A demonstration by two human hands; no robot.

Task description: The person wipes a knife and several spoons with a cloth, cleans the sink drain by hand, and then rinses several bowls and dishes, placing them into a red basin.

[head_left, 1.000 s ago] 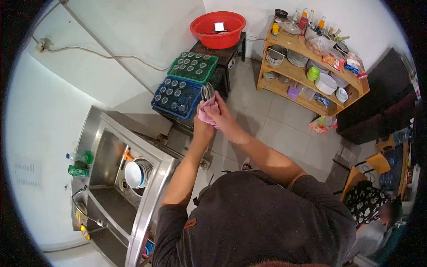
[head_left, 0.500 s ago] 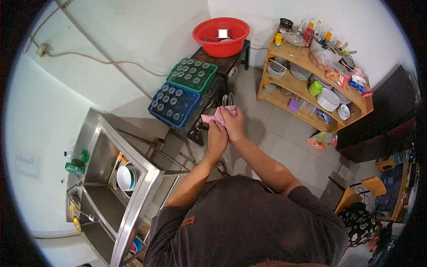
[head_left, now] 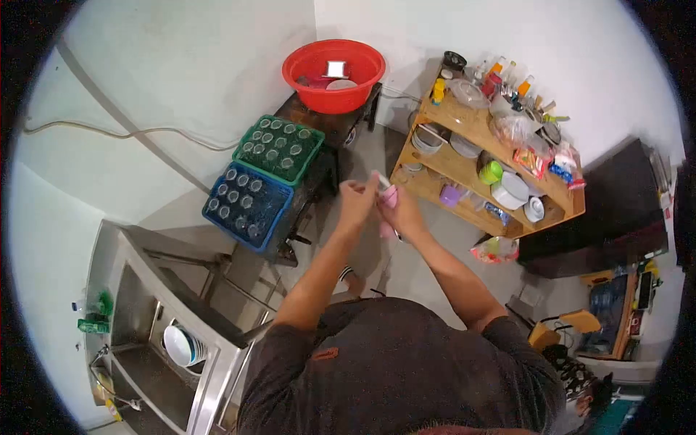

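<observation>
Both hands are in front of my body, close together. My right hand (head_left: 406,217) is closed around a pink cloth (head_left: 389,196), with part of the cloth hanging below the fingers. A thin shiny metal utensil (head_left: 383,180) shows at the top of the cloth, and a narrow dark end sticks out below it; its exact kind cannot be made out. My left hand (head_left: 358,201) has curled fingers close to the upper end of the utensil. Blur hides what, if anything, those fingers pinch.
A red basin (head_left: 333,76) stands on a dark table at the back. Green (head_left: 278,151) and blue (head_left: 248,206) crates hold upturned glasses. Wooden shelves (head_left: 464,170) with dishes are at right. On the left, a steel sink (head_left: 225,362) holds stacked bowls (head_left: 183,346). Another person (head_left: 580,384) is at lower right.
The view has shifted. The hands went from both pressing the cloth around looped metal pieces to the right hand gripping the cloth, with the left hand at the utensil's upper end.
</observation>
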